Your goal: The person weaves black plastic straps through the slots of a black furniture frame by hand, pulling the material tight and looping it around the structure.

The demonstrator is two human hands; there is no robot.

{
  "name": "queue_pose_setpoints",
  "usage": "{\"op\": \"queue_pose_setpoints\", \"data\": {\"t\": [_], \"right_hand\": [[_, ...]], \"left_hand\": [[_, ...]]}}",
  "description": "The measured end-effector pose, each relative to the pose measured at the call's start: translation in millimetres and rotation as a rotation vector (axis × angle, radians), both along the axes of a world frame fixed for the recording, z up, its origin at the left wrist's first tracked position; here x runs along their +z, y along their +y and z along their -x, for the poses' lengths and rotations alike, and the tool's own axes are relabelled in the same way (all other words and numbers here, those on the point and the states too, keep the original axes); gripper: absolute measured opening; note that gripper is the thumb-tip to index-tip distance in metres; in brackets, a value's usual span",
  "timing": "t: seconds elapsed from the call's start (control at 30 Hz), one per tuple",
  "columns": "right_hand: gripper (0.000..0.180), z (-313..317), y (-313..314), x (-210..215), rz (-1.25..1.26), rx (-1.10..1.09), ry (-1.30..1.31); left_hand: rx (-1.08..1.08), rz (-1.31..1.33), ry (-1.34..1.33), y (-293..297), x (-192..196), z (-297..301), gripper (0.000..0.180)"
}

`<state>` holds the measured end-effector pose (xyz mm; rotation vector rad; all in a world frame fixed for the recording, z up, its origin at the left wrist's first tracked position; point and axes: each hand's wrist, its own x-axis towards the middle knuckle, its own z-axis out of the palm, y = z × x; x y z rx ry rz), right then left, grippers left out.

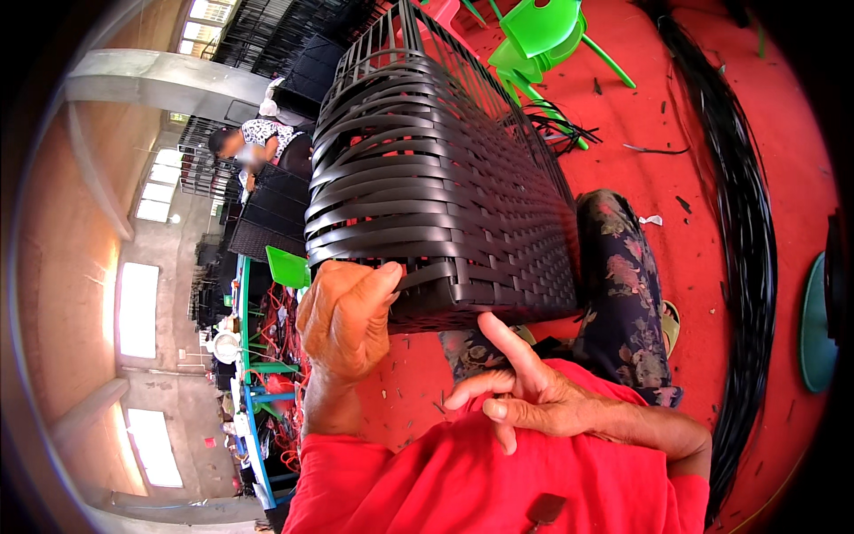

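Observation:
A large frame woven from flat black plastic strips (pixel 498 205) stands tilted in front of me, its near corner toward my body. My left hand (pixel 345 313) is closed in a pinch at the lower left edge, on the end of a black strip (pixel 429 271) that wraps around the corner. My right hand (pixel 538 392) is below the bottom edge with fingers spread and nothing in it. Its index fingertip lies at the underside of the weave, touching or almost touching it. On the left side the strips bow outward, with gaps between them; on the right face the weave is tight.
A long bundle of black strips (pixel 734 214) lies on the red floor (pixel 640 116) at right. Green plastic chairs (pixel 543 36) stand at the far side. My patterned trouser leg (pixel 618 276) is beside the frame. At left, another person (pixel 267 138) bends over black woven work.

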<state>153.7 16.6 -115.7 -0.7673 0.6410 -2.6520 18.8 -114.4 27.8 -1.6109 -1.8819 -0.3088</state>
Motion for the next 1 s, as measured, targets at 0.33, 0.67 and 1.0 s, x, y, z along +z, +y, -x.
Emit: {"op": "queue_pose_setpoints", "data": {"t": [0.33, 0.67, 1.0], "right_hand": [[0.075, 11, 3, -4, -0.071, -0.045, 0.019], [0.024, 17, 38, 0, -0.213, -0.351, -0.191], [0.021, 45, 61, -8, -0.362, -0.320, -0.362]], "left_hand": [[-0.009, 0.008, -0.030, -1, 0, 2, 0.013], [-0.020, 0.012, -0.011, 1, -3, 2, 0.015], [0.035, 0.031, -0.083, -8, 1, 1, 0.016]]}}
